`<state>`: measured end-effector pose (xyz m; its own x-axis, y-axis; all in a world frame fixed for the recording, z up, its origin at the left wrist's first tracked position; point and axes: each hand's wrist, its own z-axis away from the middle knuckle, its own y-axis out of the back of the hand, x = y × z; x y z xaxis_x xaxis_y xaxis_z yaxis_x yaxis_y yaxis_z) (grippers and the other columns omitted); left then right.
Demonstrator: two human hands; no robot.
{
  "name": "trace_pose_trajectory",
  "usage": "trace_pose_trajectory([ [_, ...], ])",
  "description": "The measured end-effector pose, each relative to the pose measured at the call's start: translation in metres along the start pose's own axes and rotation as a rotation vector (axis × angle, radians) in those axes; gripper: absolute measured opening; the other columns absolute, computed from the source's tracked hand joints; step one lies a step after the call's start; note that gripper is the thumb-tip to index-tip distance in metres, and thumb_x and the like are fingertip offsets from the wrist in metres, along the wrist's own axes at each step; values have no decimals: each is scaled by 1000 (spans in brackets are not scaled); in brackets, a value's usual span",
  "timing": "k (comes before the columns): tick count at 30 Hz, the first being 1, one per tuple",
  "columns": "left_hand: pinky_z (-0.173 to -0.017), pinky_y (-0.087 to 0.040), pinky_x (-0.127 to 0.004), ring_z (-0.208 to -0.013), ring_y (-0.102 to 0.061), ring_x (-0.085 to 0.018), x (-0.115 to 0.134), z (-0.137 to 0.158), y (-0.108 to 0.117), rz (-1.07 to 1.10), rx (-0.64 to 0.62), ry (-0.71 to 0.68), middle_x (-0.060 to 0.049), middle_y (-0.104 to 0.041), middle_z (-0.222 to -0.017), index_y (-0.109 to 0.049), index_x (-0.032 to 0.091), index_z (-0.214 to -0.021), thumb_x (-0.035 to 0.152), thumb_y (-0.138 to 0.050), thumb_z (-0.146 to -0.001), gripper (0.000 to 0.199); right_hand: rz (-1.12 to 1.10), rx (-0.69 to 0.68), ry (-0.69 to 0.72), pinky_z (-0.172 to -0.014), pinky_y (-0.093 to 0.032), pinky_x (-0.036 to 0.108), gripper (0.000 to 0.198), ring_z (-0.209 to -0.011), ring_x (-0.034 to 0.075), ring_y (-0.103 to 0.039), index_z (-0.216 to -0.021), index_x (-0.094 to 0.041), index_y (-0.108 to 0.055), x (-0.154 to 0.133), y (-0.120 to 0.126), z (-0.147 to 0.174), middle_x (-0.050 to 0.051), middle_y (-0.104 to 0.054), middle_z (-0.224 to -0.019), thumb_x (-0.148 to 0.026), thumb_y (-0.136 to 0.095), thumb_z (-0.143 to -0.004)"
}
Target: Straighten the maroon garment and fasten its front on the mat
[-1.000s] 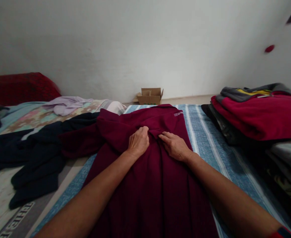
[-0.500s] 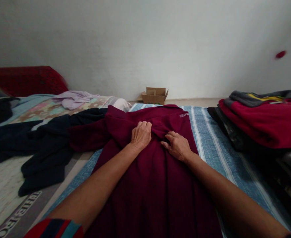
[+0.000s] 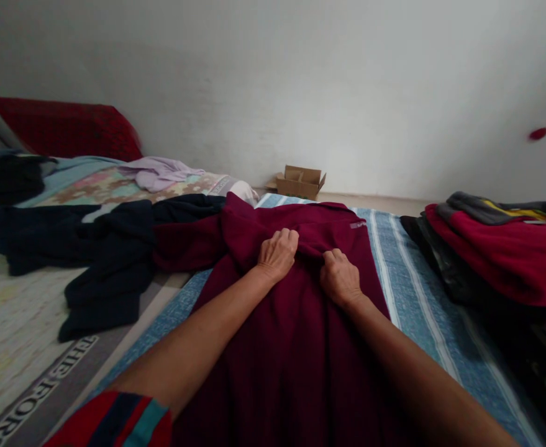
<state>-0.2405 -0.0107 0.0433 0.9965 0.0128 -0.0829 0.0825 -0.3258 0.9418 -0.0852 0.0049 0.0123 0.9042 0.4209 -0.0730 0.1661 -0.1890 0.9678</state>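
Note:
A maroon long-sleeved garment (image 3: 273,347) is spread over the bed in front of me, one sleeve stretched out to the left. My left hand (image 3: 278,253) is closed on a fold of its cloth, near the upper middle. To the right of it, my right hand (image 3: 340,276) also grips the cloth, fingers curled in. Between the two hands the fabric is bunched into a ridge. A small pale print or label (image 3: 358,225) shows at the garment's upper right. The fingertips of both hands are hidden in the cloth.
A dark navy garment (image 3: 109,261) lies to the left, touching the maroon sleeve. Stacked folded clothes (image 3: 500,248) stand at the right on the blue striped sheet (image 3: 410,279). Beyond the bed sits an open cardboard box (image 3: 298,183) by the wall. A lilac cloth (image 3: 158,172) lies at the back left.
My right hand's fingers, looser before, have closed on the cloth. The left hand keeps its grip. The whole view has turned slightly, shifting most things rightward.

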Motion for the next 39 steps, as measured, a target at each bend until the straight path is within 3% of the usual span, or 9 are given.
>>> trace_pose_trajectory([
  [6,-60,-42,-30,-86,-49,-22,2,23,-3,5,6,-336,-9,-55,-86,-58,16,-85,11,-37,-89,22,-65,25,-44,-63,-43,27,25,-90,20,-56,-101,-20,-55,5,0,2,7,-57,-101,-16,-35,-87],
  [11,-62,-41,-31,-88,-48,-22,3,25,-2,22,-23,-334,-11,-55,-84,-60,15,-79,10,-41,-87,21,-114,30,-54,-68,-44,29,27,-94,21,-55,-109,-19,-52,5,-4,2,9,-55,-107,-21,-37,-87],
  [17,-70,-40,-36,-87,-48,-23,7,28,-4,21,-12,-421,-10,-56,-84,-61,15,-75,12,-42,-86,23,-154,54,-110,-66,-42,28,23,-88,20,-57,-103,-21,-55,9,-2,-1,7,-58,-103,-22,-42,-85],
  [21,-72,-41,-35,-87,-52,-23,7,28,-2,36,-58,-371,-9,-59,-86,-61,17,-79,16,-46,-83,15,-177,76,-164,-63,-40,28,20,-83,20,-59,-98,-21,-57,10,-1,-4,6,-60,-100,-26,-42,-87],
  [25,-67,-43,-32,-80,-57,-21,11,16,0,177,-122,-154,-5,-63,-85,-58,18,-94,32,-56,-77,22,-182,84,-180,-62,-39,28,18,-82,20,-59,-95,-21,-58,12,-3,-6,6,-61,-98,-29,-46,-85],
  [27,-65,-43,-30,-77,-58,-20,14,8,0,252,-130,-91,-3,-63,-81,-58,19,-91,29,-56,-75,19,-185,87,-185,-62,-39,28,19,-81,20,-60,-95,-21,-59,13,-4,-6,5,-62,-97,-30,-46,-85],
  [33,-71,-44,-28,-80,-58,-17,15,-3,3,355,-26,-98,-2,-63,-85,-58,20,-84,10,-49,-69,19,-193,76,-220,-64,-40,29,22,-80,21,-60,-95,-22,-61,14,-1,-9,5,-62,-92,-29,-44,-84],
  [37,-74,-46,-30,-85,-58,-20,18,7,6,223,-90,-232,-4,-63,-88,-57,19,-86,16,-50,-74,14,-146,33,-224,-63,-39,28,25,-79,20,-61,-91,-21,-63,9,3,-10,7,-62,-96,-29,-41,-85],
  [39,-73,-47,-32,-86,-58,-22,22,10,6,160,-133,-220,-6,-63,-89,-56,19,-92,26,-52,-77,17,-126,22,-220,-62,-39,28,25,-79,19,-61,-89,-21,-64,7,4,-10,6,-61,-95,-29,-40,-86],
])
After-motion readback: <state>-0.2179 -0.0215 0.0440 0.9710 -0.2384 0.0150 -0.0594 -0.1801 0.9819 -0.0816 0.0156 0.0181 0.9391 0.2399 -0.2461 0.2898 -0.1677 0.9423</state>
